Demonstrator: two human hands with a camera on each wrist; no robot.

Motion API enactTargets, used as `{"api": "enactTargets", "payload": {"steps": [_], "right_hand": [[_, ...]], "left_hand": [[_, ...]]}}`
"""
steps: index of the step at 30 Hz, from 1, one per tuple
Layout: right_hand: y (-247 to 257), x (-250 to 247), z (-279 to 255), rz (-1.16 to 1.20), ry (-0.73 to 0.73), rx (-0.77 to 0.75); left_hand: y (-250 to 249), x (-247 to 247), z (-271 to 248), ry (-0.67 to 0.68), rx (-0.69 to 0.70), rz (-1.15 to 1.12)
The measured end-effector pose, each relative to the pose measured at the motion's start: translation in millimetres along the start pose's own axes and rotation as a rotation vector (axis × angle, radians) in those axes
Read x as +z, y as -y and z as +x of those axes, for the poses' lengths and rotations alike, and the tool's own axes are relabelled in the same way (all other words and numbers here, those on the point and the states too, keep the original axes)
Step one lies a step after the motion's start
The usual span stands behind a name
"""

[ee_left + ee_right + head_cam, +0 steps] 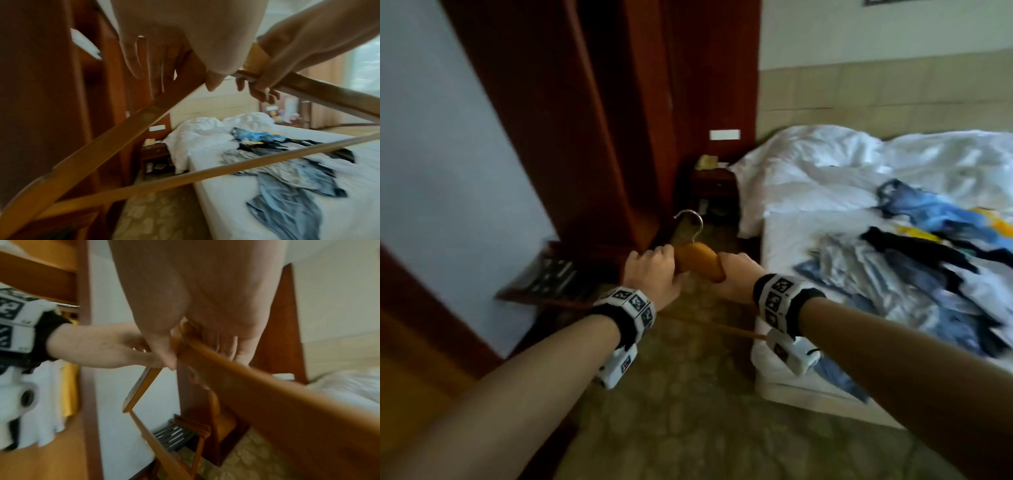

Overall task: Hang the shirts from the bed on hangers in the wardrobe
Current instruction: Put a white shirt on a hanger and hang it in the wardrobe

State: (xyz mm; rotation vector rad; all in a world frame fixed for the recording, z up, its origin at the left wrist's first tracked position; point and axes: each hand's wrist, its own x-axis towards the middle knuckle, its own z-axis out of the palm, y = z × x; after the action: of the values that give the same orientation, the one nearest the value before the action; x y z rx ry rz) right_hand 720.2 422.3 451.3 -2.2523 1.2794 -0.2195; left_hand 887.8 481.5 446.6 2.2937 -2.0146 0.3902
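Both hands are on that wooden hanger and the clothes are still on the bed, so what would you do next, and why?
Probably carry the bare wooden hanger with the metal hook right, over the heap of blue and grey shirts on the white bed. The left hand and right hand both grip it near the hook, nothing hangs on it, and the shirts lie untouched.

No legible text anywhere; the wristband (635, 306) markings seem mere patterns.

Left hand (654, 270), right hand (736, 274): both clenched.
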Motion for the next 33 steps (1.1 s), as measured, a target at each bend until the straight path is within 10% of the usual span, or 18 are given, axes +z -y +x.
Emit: {"api": "enactTargets", "payload": {"steps": [12,33], "right_hand": [[-313,-71,-91,0.742,-0.331,0.606],[-612,-219,-29,0.907,-0.51,0.902]], "left_hand": [[-335,76,93,0.269,0.582,-0.323],[-630,154,327,0.344,0.96,-0.382]]}}
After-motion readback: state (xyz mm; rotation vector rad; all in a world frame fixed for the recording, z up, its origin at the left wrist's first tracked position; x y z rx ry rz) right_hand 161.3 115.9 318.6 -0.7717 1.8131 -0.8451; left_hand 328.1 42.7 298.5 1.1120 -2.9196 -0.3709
